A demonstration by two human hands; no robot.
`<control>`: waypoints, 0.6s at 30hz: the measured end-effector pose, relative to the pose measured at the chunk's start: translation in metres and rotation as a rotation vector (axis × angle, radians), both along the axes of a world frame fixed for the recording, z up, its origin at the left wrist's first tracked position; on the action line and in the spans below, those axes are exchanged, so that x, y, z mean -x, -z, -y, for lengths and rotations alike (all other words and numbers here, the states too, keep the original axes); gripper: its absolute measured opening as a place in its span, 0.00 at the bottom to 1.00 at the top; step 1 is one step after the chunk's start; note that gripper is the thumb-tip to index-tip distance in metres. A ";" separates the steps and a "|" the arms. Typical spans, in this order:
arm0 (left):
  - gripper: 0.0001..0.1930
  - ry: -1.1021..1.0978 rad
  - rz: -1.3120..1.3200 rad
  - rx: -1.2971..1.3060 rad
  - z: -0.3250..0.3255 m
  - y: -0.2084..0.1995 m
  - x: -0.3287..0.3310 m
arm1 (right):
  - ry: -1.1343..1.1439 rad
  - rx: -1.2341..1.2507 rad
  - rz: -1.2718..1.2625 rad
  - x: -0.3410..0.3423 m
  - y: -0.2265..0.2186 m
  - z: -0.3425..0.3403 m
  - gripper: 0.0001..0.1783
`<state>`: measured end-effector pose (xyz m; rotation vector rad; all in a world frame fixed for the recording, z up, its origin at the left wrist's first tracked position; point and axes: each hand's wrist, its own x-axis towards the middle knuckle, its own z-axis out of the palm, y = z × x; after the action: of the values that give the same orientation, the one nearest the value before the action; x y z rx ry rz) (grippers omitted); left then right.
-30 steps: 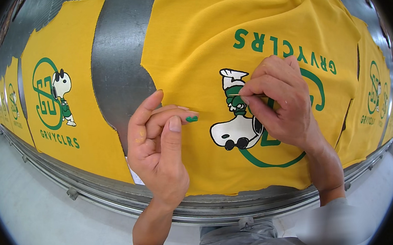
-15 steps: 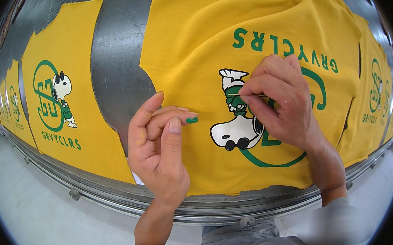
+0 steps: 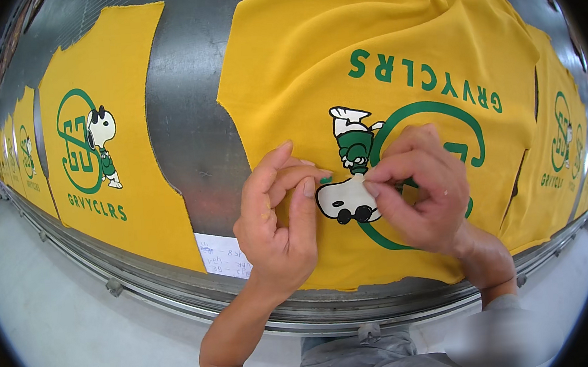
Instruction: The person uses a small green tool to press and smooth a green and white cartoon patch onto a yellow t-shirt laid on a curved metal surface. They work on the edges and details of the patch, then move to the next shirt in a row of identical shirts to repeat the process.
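A yellow fabric panel (image 3: 299, 67) lies in front of me, printed with a cartoon dog (image 3: 343, 197) in dark glasses and a green ring emblem (image 3: 432, 105), all upside down to me. My right hand (image 3: 424, 191) is pinched over the dog's neck, closed on a thin pale stick (image 3: 360, 177) whose tip barely shows. Its fingers cover part of the dog's head and of the emblem. Close by on the left, my left hand (image 3: 276, 219) hovers with half-curled fingers, thumb apart, holding nothing. Wet-looking green paint (image 3: 326, 179) sits on one of its fingertips.
More printed yellow panels lie along the dark metal table, one at left (image 3: 119, 66) and another at right (image 3: 556, 179). A handwritten paper slip (image 3: 220, 253) rests near my left wrist. Metal rails (image 3: 179, 300) run along the table's near edge.
My right hand has drawn nearer to me, from the dog's green shirt to its neck. My left hand has moved right, toward the dog's head, uncovering the paper slip.
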<state>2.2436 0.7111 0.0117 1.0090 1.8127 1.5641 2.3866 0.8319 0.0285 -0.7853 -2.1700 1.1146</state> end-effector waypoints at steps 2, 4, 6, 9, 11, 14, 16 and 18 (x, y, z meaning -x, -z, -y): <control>0.19 -0.007 0.009 -0.004 -0.001 0.000 -0.001 | -0.062 -0.049 0.004 0.002 0.002 0.000 0.12; 0.19 -0.013 0.019 0.013 0.000 0.000 -0.001 | -0.076 -0.058 0.006 0.003 0.003 0.002 0.12; 0.19 -0.012 0.014 0.018 0.000 0.000 -0.001 | -0.042 -0.030 0.005 0.003 0.004 0.003 0.12; 0.19 -0.005 -0.002 0.011 -0.001 0.000 0.000 | -0.093 -0.066 0.012 0.003 0.005 0.000 0.12; 0.19 -0.007 0.009 0.015 0.000 0.000 0.000 | -0.093 -0.067 0.022 0.004 0.004 0.001 0.12; 0.19 -0.013 0.006 0.032 0.000 -0.001 0.000 | -0.100 -0.077 0.025 0.004 0.005 0.001 0.11; 0.19 -0.011 0.016 0.026 0.000 -0.001 -0.001 | -0.102 -0.085 0.025 0.004 0.005 0.001 0.11; 0.19 -0.011 0.017 0.028 0.000 -0.001 0.000 | -0.103 -0.088 0.027 0.005 0.005 0.001 0.12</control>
<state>2.2438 0.7108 0.0124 0.9721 1.8260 1.5451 2.3817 0.8314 0.0235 -0.6603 -2.2881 1.0552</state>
